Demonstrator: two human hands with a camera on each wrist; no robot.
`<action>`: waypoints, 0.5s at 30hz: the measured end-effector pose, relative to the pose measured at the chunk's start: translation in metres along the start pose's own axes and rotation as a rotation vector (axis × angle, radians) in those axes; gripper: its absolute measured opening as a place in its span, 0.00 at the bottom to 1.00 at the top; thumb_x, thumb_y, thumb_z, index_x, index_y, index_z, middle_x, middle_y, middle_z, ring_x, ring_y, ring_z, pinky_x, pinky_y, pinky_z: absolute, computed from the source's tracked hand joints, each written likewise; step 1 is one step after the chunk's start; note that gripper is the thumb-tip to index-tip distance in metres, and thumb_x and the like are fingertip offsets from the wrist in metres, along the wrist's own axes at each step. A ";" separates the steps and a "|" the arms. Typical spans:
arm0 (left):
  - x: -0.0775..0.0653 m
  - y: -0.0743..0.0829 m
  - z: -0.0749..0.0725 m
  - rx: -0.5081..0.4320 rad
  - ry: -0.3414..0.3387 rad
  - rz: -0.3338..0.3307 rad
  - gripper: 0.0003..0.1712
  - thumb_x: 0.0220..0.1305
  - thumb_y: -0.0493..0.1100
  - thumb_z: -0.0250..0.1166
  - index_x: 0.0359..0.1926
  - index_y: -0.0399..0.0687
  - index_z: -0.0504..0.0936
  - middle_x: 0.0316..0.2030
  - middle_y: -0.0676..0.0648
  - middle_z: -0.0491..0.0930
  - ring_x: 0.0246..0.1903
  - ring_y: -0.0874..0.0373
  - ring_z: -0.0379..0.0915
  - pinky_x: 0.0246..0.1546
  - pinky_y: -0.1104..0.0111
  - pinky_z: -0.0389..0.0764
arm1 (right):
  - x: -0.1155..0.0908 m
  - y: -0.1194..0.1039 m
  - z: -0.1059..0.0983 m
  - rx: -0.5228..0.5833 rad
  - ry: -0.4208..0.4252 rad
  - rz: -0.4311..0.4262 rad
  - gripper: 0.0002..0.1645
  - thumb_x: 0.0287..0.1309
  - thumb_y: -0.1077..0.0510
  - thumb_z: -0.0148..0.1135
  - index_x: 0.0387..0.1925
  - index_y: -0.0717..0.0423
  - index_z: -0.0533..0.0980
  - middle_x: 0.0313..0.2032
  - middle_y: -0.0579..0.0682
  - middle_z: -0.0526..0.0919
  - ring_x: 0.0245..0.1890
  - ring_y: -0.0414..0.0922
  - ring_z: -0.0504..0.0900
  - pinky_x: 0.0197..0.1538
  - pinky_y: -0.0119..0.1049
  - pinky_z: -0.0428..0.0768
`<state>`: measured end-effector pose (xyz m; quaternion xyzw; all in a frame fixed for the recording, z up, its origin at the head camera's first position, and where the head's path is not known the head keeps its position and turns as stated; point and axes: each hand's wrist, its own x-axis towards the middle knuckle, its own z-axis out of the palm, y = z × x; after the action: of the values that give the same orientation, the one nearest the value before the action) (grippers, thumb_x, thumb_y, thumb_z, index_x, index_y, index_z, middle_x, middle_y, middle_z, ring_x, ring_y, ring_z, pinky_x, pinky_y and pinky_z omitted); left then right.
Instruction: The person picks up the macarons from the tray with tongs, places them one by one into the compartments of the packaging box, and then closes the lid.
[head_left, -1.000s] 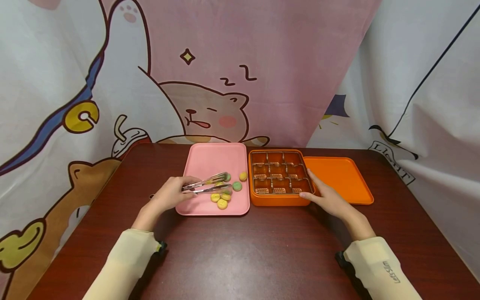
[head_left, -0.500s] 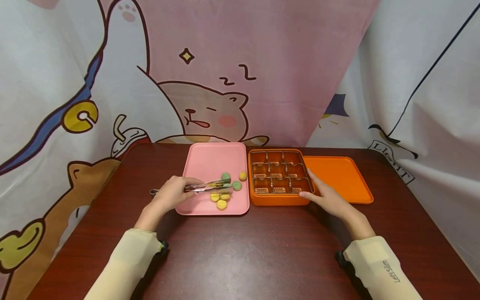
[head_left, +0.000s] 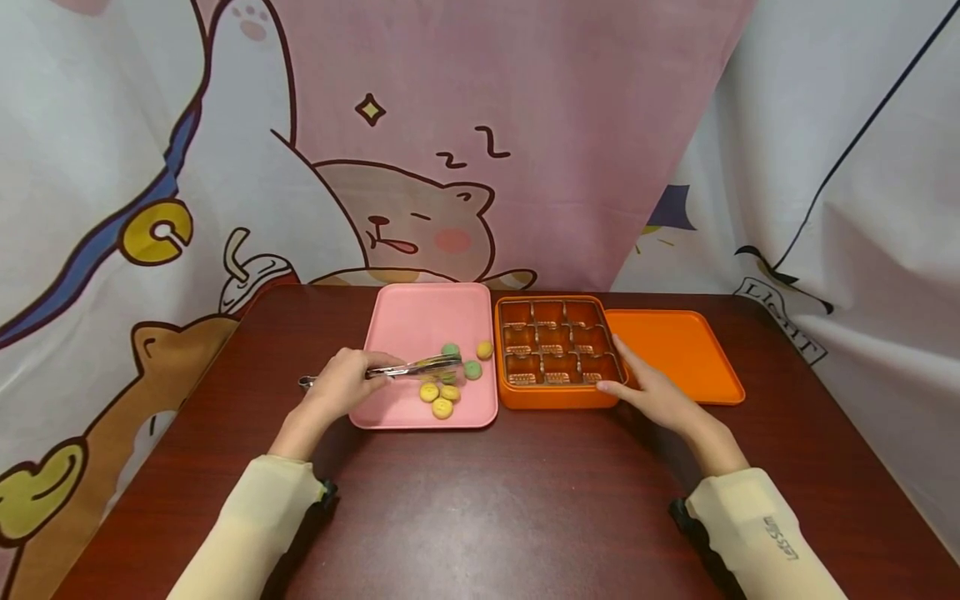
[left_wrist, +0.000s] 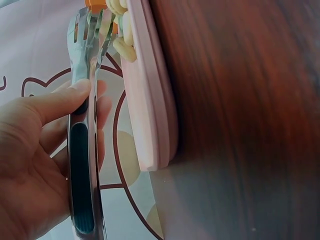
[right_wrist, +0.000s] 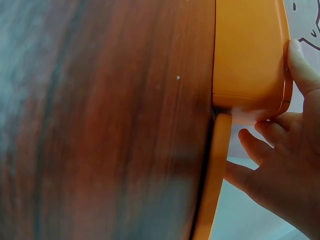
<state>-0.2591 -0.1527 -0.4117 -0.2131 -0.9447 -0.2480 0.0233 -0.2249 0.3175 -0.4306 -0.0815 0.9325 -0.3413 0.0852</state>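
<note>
In the head view my left hand (head_left: 342,383) grips metal tongs (head_left: 397,370) over a pink tray (head_left: 420,312). Their arms lie close together, with the tips over a cluster of small round pieces like macarons, among them a green one (head_left: 472,369) and a yellow one (head_left: 442,408). Whether the tips hold one I cannot tell. The left wrist view shows the tongs' dark handle inlay (left_wrist: 82,175) along the palm. My right hand (head_left: 660,398) touches the front right corner of an orange box (head_left: 558,397), thumb at the front rim, fingers spread along its right side.
Inside the box is a clear divider (head_left: 551,337) with several square compartments. An orange lid (head_left: 678,350) lies on the brown table (head_left: 487,508) right of the box. Tray and box stand side by side, and a printed curtain (head_left: 600,108) hangs behind the table.
The tongs' arms, spread apart one second ago, have come together over the pieces. Their ring end now shows behind my left hand. My right hand keeps its place on the box.
</note>
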 end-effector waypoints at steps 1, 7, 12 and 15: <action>0.000 0.000 -0.001 -0.002 0.004 -0.002 0.16 0.59 0.36 0.71 0.48 0.53 0.89 0.41 0.47 0.89 0.34 0.58 0.79 0.34 0.64 0.77 | 0.001 0.001 0.000 -0.001 0.002 -0.002 0.59 0.66 0.36 0.58 0.80 0.51 0.35 0.79 0.64 0.42 0.76 0.70 0.46 0.70 0.72 0.49; 0.001 0.000 -0.003 -0.004 0.041 0.007 0.14 0.59 0.37 0.72 0.46 0.53 0.89 0.40 0.47 0.89 0.31 0.59 0.75 0.33 0.66 0.74 | 0.001 0.000 0.001 -0.002 0.008 -0.009 0.58 0.66 0.36 0.58 0.80 0.51 0.36 0.79 0.64 0.43 0.76 0.69 0.47 0.70 0.72 0.49; 0.001 0.000 -0.004 -0.016 0.062 0.008 0.13 0.58 0.38 0.72 0.45 0.53 0.90 0.39 0.48 0.89 0.29 0.59 0.73 0.31 0.67 0.71 | 0.000 -0.002 0.000 -0.004 0.004 -0.014 0.58 0.66 0.37 0.58 0.80 0.51 0.36 0.78 0.65 0.43 0.75 0.70 0.48 0.70 0.72 0.50; 0.001 0.001 -0.005 -0.018 0.069 -0.002 0.12 0.58 0.39 0.72 0.44 0.53 0.90 0.38 0.48 0.89 0.28 0.59 0.72 0.29 0.68 0.70 | -0.002 -0.003 0.000 -0.005 0.000 -0.011 0.58 0.66 0.37 0.59 0.80 0.51 0.36 0.78 0.65 0.43 0.75 0.70 0.48 0.70 0.72 0.50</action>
<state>-0.2597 -0.1545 -0.4066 -0.2037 -0.9413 -0.2637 0.0536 -0.2231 0.3158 -0.4282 -0.0867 0.9329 -0.3394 0.0829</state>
